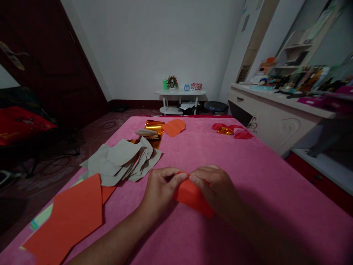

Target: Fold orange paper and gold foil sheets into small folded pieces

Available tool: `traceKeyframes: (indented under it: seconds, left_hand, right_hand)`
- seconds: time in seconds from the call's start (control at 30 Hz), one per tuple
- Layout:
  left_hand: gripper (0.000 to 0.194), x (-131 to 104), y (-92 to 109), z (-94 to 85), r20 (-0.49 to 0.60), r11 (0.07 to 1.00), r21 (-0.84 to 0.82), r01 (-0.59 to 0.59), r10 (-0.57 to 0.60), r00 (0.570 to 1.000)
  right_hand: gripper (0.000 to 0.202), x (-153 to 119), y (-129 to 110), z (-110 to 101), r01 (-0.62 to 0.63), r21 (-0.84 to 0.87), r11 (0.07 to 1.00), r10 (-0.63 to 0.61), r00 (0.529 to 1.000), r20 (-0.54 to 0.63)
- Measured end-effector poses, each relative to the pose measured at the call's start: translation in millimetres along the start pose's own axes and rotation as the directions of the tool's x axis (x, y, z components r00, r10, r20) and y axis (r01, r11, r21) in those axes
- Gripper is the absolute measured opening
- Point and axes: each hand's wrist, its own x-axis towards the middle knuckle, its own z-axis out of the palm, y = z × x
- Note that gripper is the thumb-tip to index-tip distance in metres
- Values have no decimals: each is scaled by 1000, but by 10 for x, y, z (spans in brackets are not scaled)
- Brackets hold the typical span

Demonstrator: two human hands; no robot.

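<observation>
A piece of orange-red paper (191,197) is held just above the pink cloth, near the middle of the view. My left hand (164,184) pinches its upper edge between thumb and fingers. Beside it, my right hand (213,186) grips the same edge, the two thumb tips almost touching. The paper hangs down toward the right, partly covered by my right hand. Left of my hands lies a loose pile of grey paper pieces (116,160). Large orange sheets (74,213) rest at the near left, over some pale green paper.
Beyond the grey pile are a gold foil roll (154,126) and an orange paper shape (174,127). Red and gold scraps (226,129) lie at the far right of the pink-covered table (264,184). A cluttered white dresser (264,106) stands to the right.
</observation>
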Motion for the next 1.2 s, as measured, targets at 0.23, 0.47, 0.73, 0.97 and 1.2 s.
traceKeyframes:
  seconds: [0.23,0.47,0.73,0.97,1.2]
  left_hand:
    - [24,131,-39,-155,-122,998,-19,56,-58,991]
    - [23,188,-122,-245,-214,998,-42,54,-62,975]
    - [30,166,-167,-172,-167,998,-49,39,-47,985]
    - [28,116,145,-119,157,506,710,-490,564,810]
    - [45,129,19,-113,209,293,746,-598,749,628]
  right_hand:
    - [30,22,228,-147,-296,295,908,294,954,54]
    - [28,26,382,-61,-270,711,649,387,922,-4]
    - [13,-49,108,127,-384,841,381,441,875,200]
    - [16,-73,-28,152,-359,717,597,360,919,161]
    - [31,-115,-124,178,-295,727,620,237,954,184]
